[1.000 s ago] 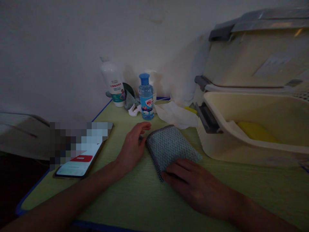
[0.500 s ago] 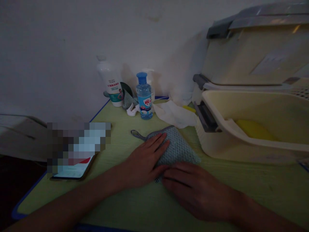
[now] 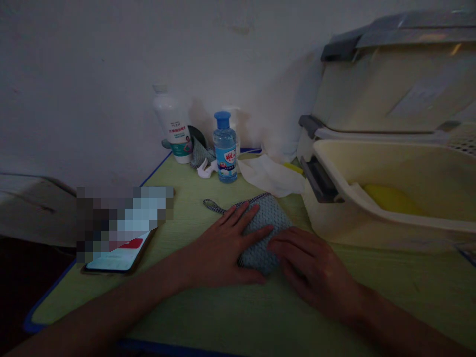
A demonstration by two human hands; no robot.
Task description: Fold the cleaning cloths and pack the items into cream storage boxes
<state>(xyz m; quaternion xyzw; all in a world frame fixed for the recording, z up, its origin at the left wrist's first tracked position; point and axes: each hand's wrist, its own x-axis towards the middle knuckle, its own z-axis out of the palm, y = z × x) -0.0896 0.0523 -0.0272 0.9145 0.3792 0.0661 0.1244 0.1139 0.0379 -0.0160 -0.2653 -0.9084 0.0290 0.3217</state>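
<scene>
A grey-blue textured cleaning cloth (image 3: 265, 218) lies folded on the table, with a dark checked trim and a hanging loop at its far left corner. My left hand (image 3: 223, 248) rests flat across the left part of the cloth, its fingers spread and the thumb near the lower edge. At the cloth's right side my right hand (image 3: 316, 267) has its fingers curled together, pinching the edge there. The fingertips partly hide that corner. Just beyond the cloth stands a clear bottle with a blue cap (image 3: 225, 148).
A phone (image 3: 119, 253), partly pixelated, lies left on the green table (image 3: 178, 307). Behind are a white bottle (image 3: 176, 129), a white tissue (image 3: 271, 173) and another grey cloth (image 3: 201, 151). A cream bin (image 3: 372, 233) with a yellow item inside stands right, below a lidded box (image 3: 375, 89).
My right hand has moved up and right, from the cloth's near edge to its right side. My left fingers have spread apart. The cloth's pointed right corner is now folded in, and its near part shows.
</scene>
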